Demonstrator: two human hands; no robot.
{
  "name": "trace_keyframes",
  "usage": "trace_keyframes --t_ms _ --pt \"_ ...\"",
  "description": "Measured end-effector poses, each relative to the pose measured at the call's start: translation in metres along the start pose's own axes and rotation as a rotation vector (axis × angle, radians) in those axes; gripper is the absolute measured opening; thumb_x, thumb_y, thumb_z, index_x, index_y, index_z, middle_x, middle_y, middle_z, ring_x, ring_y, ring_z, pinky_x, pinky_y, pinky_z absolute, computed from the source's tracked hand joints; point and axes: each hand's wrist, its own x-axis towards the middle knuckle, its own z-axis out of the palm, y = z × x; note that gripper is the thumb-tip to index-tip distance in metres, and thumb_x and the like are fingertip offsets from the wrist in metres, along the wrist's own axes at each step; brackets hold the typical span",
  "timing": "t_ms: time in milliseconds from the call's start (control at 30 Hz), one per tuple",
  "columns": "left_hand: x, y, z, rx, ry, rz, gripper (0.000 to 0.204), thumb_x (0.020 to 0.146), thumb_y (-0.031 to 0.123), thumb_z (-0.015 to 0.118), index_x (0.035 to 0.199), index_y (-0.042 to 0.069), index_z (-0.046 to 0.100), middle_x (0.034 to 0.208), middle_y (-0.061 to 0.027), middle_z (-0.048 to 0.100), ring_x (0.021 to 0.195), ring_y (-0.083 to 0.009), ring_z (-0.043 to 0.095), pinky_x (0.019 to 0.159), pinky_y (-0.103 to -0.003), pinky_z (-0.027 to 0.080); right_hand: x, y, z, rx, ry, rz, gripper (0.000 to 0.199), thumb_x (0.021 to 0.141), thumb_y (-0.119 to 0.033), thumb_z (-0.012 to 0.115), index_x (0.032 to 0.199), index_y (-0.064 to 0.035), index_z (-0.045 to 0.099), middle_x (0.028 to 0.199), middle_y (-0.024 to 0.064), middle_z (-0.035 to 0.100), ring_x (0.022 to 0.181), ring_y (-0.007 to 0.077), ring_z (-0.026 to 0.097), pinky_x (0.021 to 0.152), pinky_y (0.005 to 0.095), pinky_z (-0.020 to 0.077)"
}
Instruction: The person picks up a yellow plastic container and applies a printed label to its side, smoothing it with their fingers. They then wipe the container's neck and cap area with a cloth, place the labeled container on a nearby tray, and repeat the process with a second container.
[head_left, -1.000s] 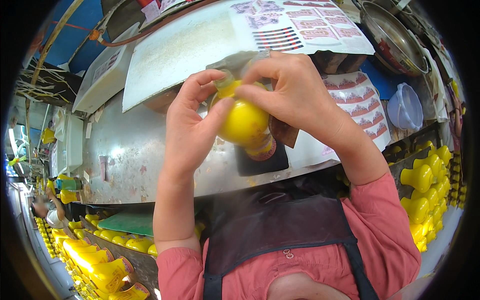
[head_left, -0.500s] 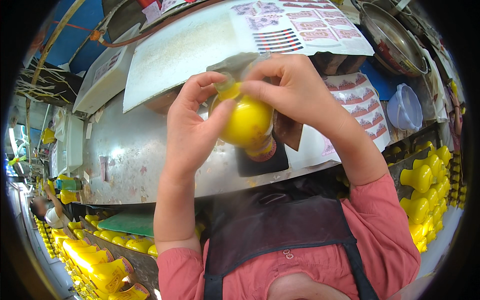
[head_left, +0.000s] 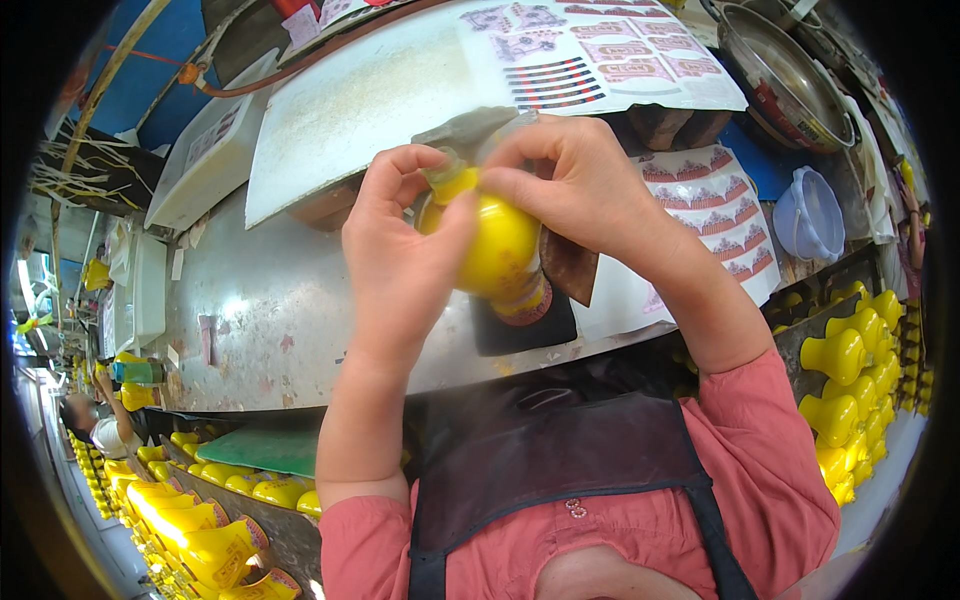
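A glossy yellow bottle-shaped vase (head_left: 500, 240) with a pale, see-through-looking rim stands tilted above a black pad (head_left: 540, 328) on the metal bench. Its foot bears a reddish patterned band. My left hand (head_left: 405, 235) is closed round the vase's neck, thumb in front and index finger at the rim. On the other side, my right hand (head_left: 575, 180) bends its fingers in a pinch against the neck. A blurred, see-through edge shows behind those fingers; what they pinch is hidden. Beside the vase is a brown flat-sided piece (head_left: 570, 262).
Sheets of printed decals (head_left: 710, 215) lie right of my hands, with more on the white board (head_left: 370, 110) beyond. A pale blue bucket (head_left: 810, 215) and a metal pan (head_left: 785, 70) stand at the right. Several yellow vases (head_left: 845, 355) fill racks on both sides. A person (head_left: 110, 430) works far left.
My left hand and forearm have shifted slightly right, with the thumb higher on the vase. The right hand has moved slightly down. The vase stays in nearly the same place.
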Motion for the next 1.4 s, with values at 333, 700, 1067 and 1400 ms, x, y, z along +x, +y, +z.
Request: trace_keyframes --t_ms 333,700,1067,1400 --pt "0.003 -0.014 -0.017 -0.211 -0.172 -0.044 0.034 0.099 0.004 0.061 0.132 0.003 0.056 0.128 -0.018 0.068 0.116 -0.0203 0.065 0.102 -0.033 0.051 0.002 0.008 0.001 0.022 0.013 -0.068 0.018 0.089 -0.014 0.072 0.094 0.0027 0.076 0.076 0.0087 0.071 0.069 0.0113 0.065 0.065 0.0275 0.0522" --pt "0.002 -0.021 -0.02 -0.189 -0.207 -0.038 0.04 0.1 0.002 0.059 0.14 0.003 0.053 0.13 -0.0174 0.067 0.118 -0.0212 0.064 0.102 -0.033 0.051 0.005 -0.011 -0.004 -0.294 0.014 -0.174 0.025 0.081 -0.025 0.079 0.084 -0.0002 0.077 0.074 0.0155 0.07 0.067 0.0267 0.068 0.064 0.0341 0.0529" --pt "-0.004 -0.023 -0.018 -0.404 -0.219 -0.103 0.045 0.102 0.004 0.057 0.146 0.004 0.05 0.135 -0.0186 0.064 0.122 -0.0213 0.062 0.105 -0.034 0.049 0.015 -0.009 -0.008 -0.181 -0.1 -0.028 0.03 0.083 -0.031 0.073 0.087 -0.0013 0.078 0.081 0.0194 0.072 0.074 0.0348 0.07 0.069 0.041 0.0553" --pt "-0.005 -0.029 -0.015 -0.407 -0.17 -0.067 0.042 0.099 0.004 0.058 0.142 0.005 0.058 0.121 -0.0097 0.07 0.108 -0.0112 0.062 0.096 -0.027 0.049 0.013 -0.014 -0.005 -0.286 -0.079 -0.113 0.029 0.082 -0.029 0.074 0.088 -0.0011 0.078 0.083 0.018 0.072 0.077 0.035 0.071 0.073 0.0404 0.0559"
